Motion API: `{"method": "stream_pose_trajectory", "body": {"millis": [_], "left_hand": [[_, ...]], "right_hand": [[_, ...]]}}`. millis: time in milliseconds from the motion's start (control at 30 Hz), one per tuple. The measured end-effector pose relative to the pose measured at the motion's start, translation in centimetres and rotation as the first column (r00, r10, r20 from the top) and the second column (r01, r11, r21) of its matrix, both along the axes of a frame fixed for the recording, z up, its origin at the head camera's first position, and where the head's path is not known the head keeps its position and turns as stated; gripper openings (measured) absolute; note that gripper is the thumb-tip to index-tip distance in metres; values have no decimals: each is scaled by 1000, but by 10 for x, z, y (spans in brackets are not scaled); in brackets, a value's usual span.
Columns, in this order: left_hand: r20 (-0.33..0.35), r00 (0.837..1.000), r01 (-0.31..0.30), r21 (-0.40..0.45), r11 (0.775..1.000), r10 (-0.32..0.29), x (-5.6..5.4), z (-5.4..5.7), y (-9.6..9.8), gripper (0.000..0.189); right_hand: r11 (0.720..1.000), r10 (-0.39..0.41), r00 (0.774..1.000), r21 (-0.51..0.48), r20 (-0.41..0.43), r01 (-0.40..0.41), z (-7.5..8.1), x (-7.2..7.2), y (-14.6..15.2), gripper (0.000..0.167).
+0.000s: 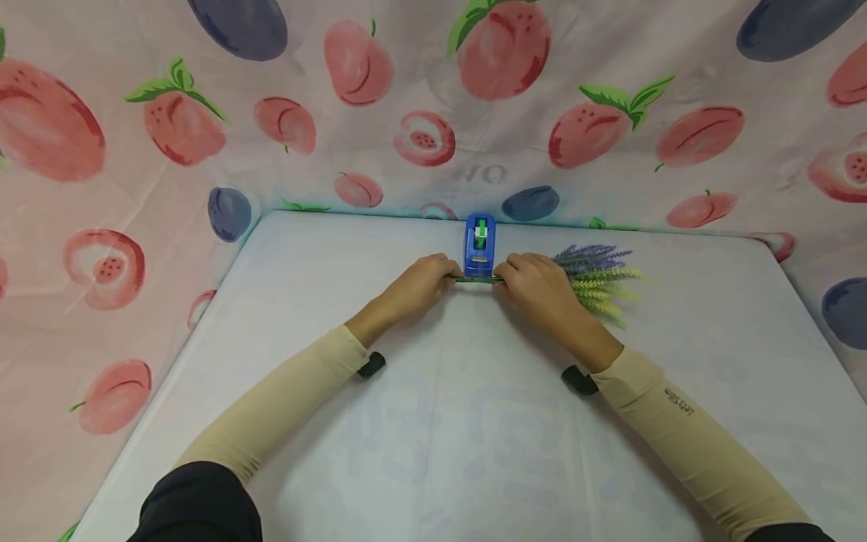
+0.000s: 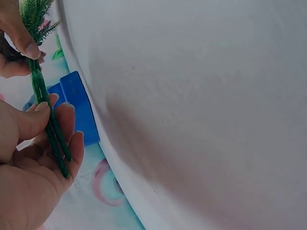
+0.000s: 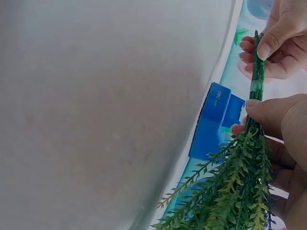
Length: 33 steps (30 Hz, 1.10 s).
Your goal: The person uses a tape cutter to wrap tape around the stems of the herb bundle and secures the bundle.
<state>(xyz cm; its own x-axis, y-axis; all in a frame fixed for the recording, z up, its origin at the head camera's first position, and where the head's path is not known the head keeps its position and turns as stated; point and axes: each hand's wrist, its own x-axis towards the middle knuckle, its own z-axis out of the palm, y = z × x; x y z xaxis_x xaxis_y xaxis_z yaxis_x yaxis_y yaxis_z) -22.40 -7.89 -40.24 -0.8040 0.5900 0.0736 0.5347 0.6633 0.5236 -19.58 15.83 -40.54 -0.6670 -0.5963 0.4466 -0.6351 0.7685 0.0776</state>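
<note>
A bunch of artificial lavender (image 1: 596, 275), with purple and yellow-green heads, is held level between both hands. My left hand (image 1: 425, 282) pinches the bare green stems (image 2: 55, 136) near their cut ends, thumb against fingers. Closer to the leafy part, my right hand (image 1: 538, 290) grips the same stems, and the flower heads fan out to its right. A shiny strip of clear tape (image 3: 257, 86) shows around the stems between the hands. Just beyond the stems stands a blue tape dispenser (image 1: 479, 245) with a green core; no hand visibly holds it.
The white table (image 1: 474, 421) spreads under both forearms, its far edge just behind the dispenser. A pink cloth with fruit print (image 1: 423, 139) hangs behind and at the sides. Dark wrist-worn devices (image 1: 372, 365) sit under both sleeves.
</note>
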Motion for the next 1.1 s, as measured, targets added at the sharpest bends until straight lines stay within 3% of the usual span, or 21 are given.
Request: {"method": "stream_pose_trajectory", "body": {"millis": [533, 1100], "left_hand": [[-38, 999, -6, -2, 1000, 5, -1, 3, 0, 24], [-19, 999, 25, -18, 1000, -26, -4, 3, -1, 31]], "right_hand": [[1000, -3, 1000, -17, -10, 3, 0, -3, -1, 10], [999, -23, 999, 24, 25, 22, 4, -11, -3, 13]]}}
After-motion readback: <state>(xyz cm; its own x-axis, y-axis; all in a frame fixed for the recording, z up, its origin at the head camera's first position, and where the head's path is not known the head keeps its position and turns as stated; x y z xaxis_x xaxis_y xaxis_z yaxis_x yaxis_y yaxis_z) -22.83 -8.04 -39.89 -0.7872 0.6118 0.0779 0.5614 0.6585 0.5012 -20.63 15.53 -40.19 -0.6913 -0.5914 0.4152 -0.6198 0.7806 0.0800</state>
